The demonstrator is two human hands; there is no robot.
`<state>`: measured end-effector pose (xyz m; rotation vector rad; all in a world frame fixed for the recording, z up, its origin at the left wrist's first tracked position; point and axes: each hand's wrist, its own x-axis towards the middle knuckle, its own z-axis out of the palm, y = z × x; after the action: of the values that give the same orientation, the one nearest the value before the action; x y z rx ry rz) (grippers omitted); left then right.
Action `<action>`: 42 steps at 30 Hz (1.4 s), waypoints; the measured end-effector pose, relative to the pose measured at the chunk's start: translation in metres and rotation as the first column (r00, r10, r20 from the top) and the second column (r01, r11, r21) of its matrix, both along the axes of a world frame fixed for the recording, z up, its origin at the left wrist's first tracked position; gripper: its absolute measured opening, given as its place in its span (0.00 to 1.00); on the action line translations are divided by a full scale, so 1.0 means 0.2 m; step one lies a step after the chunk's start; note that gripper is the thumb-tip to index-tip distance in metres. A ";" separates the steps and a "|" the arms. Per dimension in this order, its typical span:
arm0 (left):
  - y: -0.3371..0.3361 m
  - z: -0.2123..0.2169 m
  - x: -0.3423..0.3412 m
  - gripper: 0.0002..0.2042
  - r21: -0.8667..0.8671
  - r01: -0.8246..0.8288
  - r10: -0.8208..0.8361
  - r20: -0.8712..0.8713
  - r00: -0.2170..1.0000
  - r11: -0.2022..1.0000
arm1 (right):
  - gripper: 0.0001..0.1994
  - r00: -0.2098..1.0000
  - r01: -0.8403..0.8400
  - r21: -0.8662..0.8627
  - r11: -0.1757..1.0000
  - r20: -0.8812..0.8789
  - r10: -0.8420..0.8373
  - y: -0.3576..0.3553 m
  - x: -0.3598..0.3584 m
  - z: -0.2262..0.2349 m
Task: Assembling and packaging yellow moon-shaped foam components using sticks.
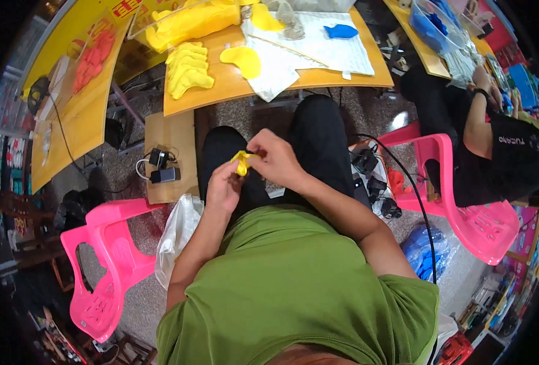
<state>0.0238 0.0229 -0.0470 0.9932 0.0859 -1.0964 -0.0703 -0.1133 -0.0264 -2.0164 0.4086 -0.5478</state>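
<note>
Fingers (257,146) of left hand (223,187), right hand (280,162): pinched close on one yellow piece (241,163). Beyond them: one blue fish shape (341,31). Left, right: two pink chairs (116,252).

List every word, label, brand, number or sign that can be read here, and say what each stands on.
I won't quote printed words, but lettering shows here:
Black shirt of the person at right: one short pale word, legible.
Red-and-yellow sign at upper left: bold characters, partly cut off.
White sheet on the table: faint print, too small to read.
</note>
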 end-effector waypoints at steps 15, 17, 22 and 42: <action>-0.01 0.03 -0.09 0.19 -0.040 0.222 -0.211 0.186 0.960 0.974 | 0.05 0.986 0.034 0.852 0.523 0.056 -0.155 0.03 -0.01 -0.03; -0.03 0.00 -0.10 0.12 -0.010 0.244 -0.232 0.266 0.936 0.970 | 0.07 0.983 0.042 0.840 0.541 0.062 -0.174 0.04 0.00 -0.03; 0.06 0.06 0.08 0.08 0.060 0.196 -0.205 0.318 0.926 0.979 | 0.09 0.995 0.040 0.681 0.731 0.040 -0.092 -0.04 -0.06 -0.03; 0.02 0.27 0.00 0.03 -0.049 0.111 -0.014 0.861 0.508 0.993 | 0.03 0.982 -0.159 0.589 0.792 0.178 0.065 0.01 -0.10 0.14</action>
<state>0.0232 0.0266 0.0073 1.3664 -0.8399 -0.5374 -0.0909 -0.1119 0.0014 -1.3593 0.3159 -0.4203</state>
